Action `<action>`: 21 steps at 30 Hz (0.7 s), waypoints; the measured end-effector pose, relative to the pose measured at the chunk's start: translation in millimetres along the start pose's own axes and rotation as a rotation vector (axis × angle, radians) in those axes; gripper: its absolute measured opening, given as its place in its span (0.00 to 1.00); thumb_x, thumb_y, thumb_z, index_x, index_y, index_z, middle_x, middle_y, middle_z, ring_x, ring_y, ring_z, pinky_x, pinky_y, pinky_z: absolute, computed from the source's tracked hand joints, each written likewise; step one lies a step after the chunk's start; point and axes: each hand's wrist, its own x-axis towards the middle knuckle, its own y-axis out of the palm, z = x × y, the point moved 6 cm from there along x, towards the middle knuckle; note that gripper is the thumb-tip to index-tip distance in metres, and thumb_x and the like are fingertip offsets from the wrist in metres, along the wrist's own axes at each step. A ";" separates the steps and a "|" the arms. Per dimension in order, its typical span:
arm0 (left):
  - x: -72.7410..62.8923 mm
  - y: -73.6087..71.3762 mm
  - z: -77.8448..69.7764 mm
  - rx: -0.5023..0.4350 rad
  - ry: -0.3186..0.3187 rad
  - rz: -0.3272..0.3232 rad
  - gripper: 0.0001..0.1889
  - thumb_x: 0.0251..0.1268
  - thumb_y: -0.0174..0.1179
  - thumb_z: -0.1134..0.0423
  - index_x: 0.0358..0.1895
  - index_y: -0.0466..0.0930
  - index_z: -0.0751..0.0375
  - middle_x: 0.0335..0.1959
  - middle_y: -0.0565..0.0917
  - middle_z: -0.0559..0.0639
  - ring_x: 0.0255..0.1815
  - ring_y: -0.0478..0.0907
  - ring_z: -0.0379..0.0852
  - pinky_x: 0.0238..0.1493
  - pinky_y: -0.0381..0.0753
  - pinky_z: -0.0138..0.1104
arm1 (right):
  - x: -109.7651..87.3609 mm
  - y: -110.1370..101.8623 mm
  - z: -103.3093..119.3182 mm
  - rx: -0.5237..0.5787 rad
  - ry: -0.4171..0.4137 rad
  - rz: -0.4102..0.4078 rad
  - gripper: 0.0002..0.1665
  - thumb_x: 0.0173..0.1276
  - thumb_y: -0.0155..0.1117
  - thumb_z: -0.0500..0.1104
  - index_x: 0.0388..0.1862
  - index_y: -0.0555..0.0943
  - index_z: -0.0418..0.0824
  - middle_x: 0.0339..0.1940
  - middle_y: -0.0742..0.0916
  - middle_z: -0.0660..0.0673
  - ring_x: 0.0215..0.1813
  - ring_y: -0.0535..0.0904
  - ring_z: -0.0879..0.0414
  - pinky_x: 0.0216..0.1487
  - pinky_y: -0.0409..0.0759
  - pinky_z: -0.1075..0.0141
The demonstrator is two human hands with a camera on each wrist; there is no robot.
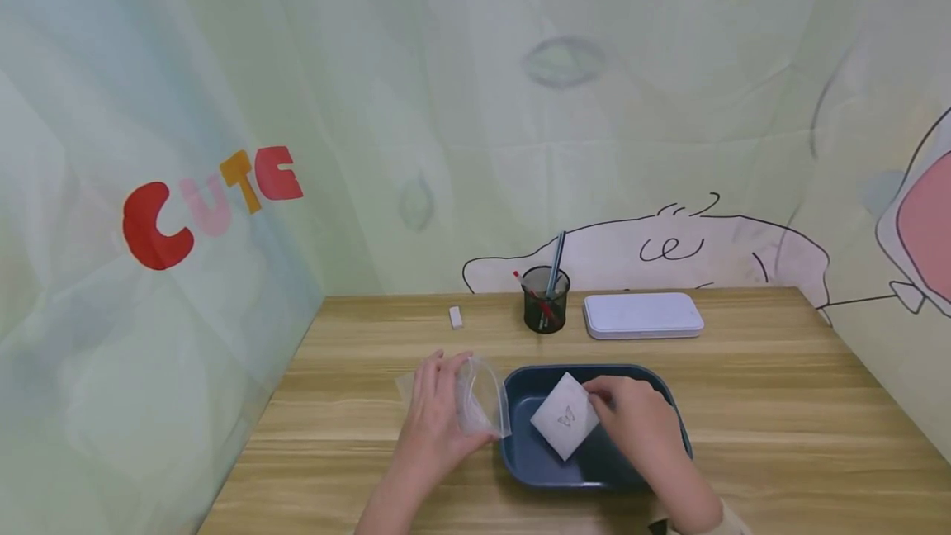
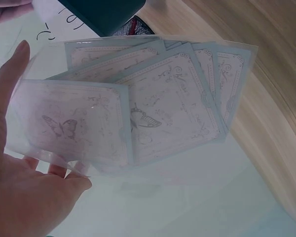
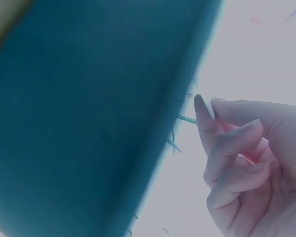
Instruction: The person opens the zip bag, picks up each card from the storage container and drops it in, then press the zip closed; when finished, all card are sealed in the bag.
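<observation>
My left hand [image 1: 431, 415] holds a clear plastic bag [image 1: 490, 403] at the left end of a dark blue tray [image 1: 531, 469]. In the left wrist view several square cards [image 2: 170, 103] with butterfly prints and pale blue borders lie fanned inside the bag. Thumb and fingers grip the bag from its left side. My right hand [image 1: 639, 419] pinches a white square card [image 1: 565, 417] with a small butterfly print by its corner, tilted over the tray. The right wrist view shows the thumb and index finger pressed together on a thin edge; the tray's blue side covers much of that view.
Behind the tray stand a black mesh pen cup [image 1: 546, 304] with pens and a white flat case [image 1: 643, 315]. A small white eraser-like block [image 1: 456, 318] lies farther left. A printed cloth [image 1: 446, 106] hangs behind the wooden table [image 1: 780, 403].
</observation>
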 end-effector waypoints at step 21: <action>0.5 -0.1 -2.2 -0.001 0.013 -0.004 0.57 0.18 0.84 0.50 0.65 0.64 0.57 0.55 0.68 0.56 0.65 0.60 0.57 0.64 0.67 0.48 | -21.7 -63.7 29.2 0.227 -0.108 -0.396 0.11 0.57 0.74 0.42 0.41 0.89 0.50 0.23 0.83 0.61 0.16 0.69 0.64 0.13 0.68 0.70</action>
